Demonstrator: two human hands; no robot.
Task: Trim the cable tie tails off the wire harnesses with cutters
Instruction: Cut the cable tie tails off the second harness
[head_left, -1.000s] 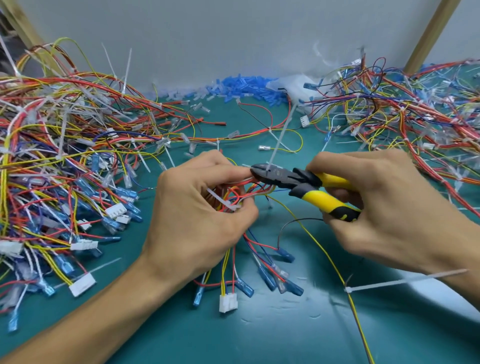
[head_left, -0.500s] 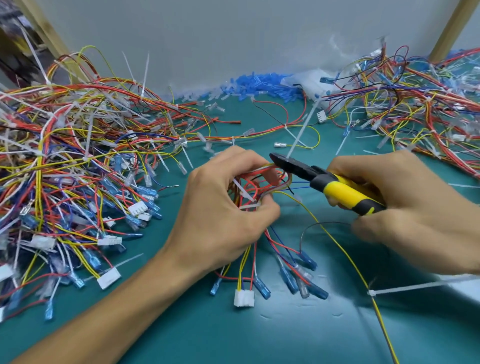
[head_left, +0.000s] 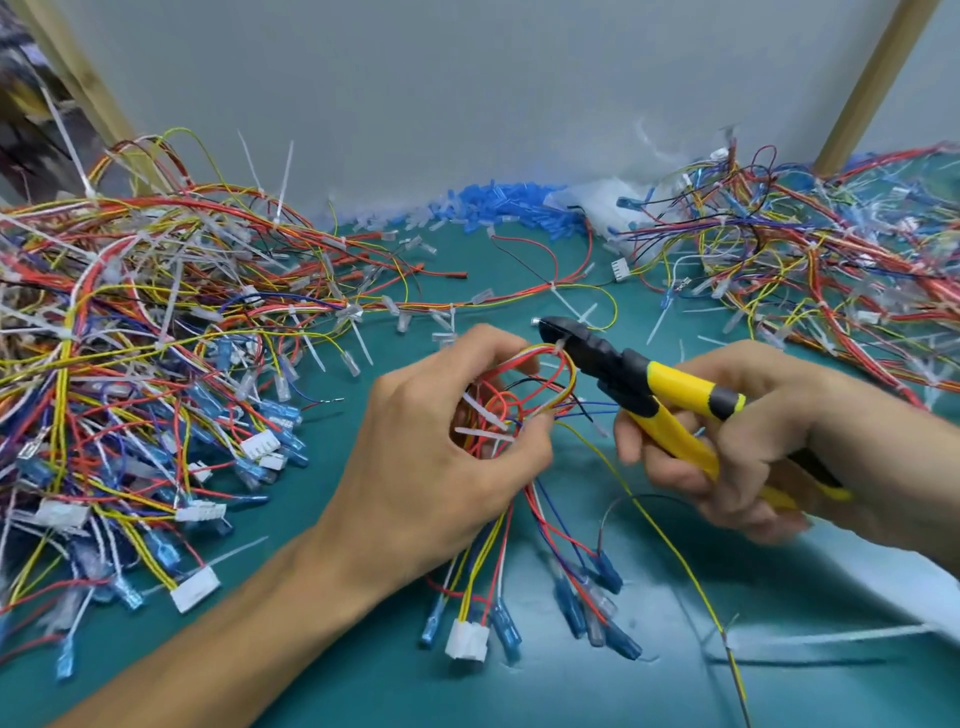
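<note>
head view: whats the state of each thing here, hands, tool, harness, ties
left hand, grips the coiled harness
right hand, holds the cutters by their yellow handles
cutters, nose at a cable tie atop the loop, jaws unclear
white tails, two uncut inside the held coil
left pile, long tails sticking up, untrimmed

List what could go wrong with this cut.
1. The cutters tip sits at the cable tie on the coiled harness. The red and yellow wires right beside it could get nicked.
2. The left hand grips that coil with fingertips close to the tip, so a slip by the right hand might catch them.
3. Two more tie tails lie inside the coil and could be missed.
</note>
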